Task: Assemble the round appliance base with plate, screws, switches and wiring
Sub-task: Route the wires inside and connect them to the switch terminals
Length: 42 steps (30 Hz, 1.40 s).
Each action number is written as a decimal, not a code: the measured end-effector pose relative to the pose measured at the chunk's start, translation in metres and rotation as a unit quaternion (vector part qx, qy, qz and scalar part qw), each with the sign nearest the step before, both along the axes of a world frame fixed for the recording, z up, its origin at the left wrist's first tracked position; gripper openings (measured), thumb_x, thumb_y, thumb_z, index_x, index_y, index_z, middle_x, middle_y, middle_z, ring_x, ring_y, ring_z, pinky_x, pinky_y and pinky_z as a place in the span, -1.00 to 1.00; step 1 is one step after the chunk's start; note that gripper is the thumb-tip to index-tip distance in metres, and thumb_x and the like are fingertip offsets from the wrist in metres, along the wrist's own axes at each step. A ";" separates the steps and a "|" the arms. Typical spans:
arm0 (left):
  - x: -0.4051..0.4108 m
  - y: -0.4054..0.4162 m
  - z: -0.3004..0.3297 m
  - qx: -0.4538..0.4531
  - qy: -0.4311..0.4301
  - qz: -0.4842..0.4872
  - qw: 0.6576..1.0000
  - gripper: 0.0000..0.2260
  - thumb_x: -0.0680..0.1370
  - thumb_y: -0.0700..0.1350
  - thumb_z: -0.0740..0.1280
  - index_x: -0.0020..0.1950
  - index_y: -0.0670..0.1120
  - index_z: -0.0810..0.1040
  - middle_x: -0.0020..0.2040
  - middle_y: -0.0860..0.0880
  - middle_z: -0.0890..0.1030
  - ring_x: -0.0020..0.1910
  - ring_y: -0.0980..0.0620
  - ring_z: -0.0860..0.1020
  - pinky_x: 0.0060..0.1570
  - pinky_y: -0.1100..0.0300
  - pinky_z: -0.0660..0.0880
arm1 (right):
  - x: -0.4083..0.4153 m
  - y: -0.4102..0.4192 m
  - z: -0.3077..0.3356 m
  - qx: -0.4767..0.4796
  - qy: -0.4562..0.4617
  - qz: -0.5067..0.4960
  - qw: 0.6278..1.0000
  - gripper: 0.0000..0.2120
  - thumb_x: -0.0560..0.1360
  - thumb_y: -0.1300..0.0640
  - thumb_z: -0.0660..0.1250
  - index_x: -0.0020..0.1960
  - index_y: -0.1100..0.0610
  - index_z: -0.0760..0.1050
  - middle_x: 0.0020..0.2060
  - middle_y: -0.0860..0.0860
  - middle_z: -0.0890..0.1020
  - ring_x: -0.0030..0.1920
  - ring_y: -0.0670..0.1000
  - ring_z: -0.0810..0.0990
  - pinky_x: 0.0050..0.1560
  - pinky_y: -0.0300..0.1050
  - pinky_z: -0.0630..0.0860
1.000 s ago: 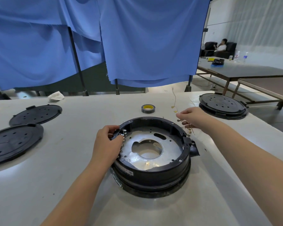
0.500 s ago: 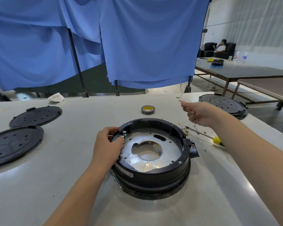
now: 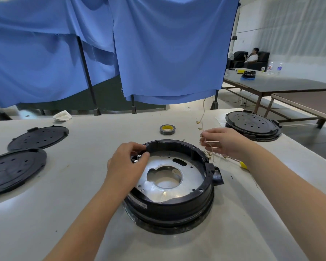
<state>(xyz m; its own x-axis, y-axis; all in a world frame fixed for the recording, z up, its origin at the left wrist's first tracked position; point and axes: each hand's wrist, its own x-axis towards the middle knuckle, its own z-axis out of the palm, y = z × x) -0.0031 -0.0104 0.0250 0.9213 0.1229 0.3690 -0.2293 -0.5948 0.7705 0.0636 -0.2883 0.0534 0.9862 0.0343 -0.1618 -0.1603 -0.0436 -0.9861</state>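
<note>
The round black appliance base stands on the white table, with a silver metal plate screwed inside it. My left hand curls over the base's left rim and grips a small switch with metal terminals there. My right hand hovers just beyond the base's right rim and pinches a thin pale wire with brass terminals. More loose wires lie on the table under that hand.
A yellow-cored tape roll sits behind the base. Two black round covers lie at left, a stack of black bases at right. A yellow-handled tool lies by my right wrist. A crumpled cloth rests at the far edge.
My right hand rose with the wire half a second ago and has come back down beside the base's right rim. My left hand stayed on the switch at the left rim.
</note>
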 end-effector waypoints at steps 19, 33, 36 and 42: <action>0.055 -0.104 0.027 -0.105 0.107 -0.109 0.983 -0.89 0.50 -0.08 0.43 -0.22 -0.03 0.61 -0.12 -0.09 0.69 -0.07 -0.07 0.66 0.04 0.03 0.58 | -0.011 0.014 -0.010 -0.151 -0.154 0.047 0.975 -0.85 0.40 0.18 0.50 -0.04 0.13 0.66 -0.22 0.05 0.72 -0.21 -0.08 0.67 -0.11 -0.23 0.57; 0.050 -0.108 0.029 -0.247 0.182 -0.117 0.945 -0.92 0.62 -0.18 0.27 0.02 -0.19 0.51 -0.23 -0.07 0.61 -0.41 0.06 0.63 -0.40 0.14 0.64 | -0.008 -0.062 -0.054 -0.589 -0.061 0.015 0.806 -0.90 0.47 0.04 0.36 -0.06 0.05 0.53 -0.05 0.00 0.60 -0.03 0.04 0.53 -0.02 -0.12 0.48; 0.048 -0.107 0.032 -0.250 0.173 -0.114 0.946 -0.90 0.63 -0.17 0.27 -0.06 -0.16 0.50 -0.23 -0.07 0.62 -0.43 0.09 0.62 -0.39 0.14 0.64 | -0.009 -0.061 -0.057 -0.545 -0.090 0.008 0.834 -0.92 0.51 0.07 0.33 -0.08 0.07 0.54 -0.09 0.01 0.62 -0.07 0.06 0.55 -0.01 -0.05 0.51; 0.045 -0.096 0.036 -0.287 0.153 -0.102 0.940 -0.90 0.62 -0.18 0.28 -0.07 -0.16 0.54 -0.24 -0.07 0.63 -0.46 0.13 0.62 -0.39 0.16 0.64 | -0.015 -0.070 -0.048 -0.393 -0.166 -0.121 0.897 -0.88 0.51 0.05 0.35 -0.17 0.05 0.57 -0.28 -0.02 0.60 -0.21 0.03 0.56 -0.13 -0.04 0.50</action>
<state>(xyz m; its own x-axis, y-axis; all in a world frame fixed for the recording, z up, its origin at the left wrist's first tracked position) 0.0416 -0.1069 0.0608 0.9995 0.0309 0.0103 -0.0094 -0.0294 0.9995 0.0488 -0.3582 0.0056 0.9477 -0.1838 0.2608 0.0370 -0.7485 -0.6621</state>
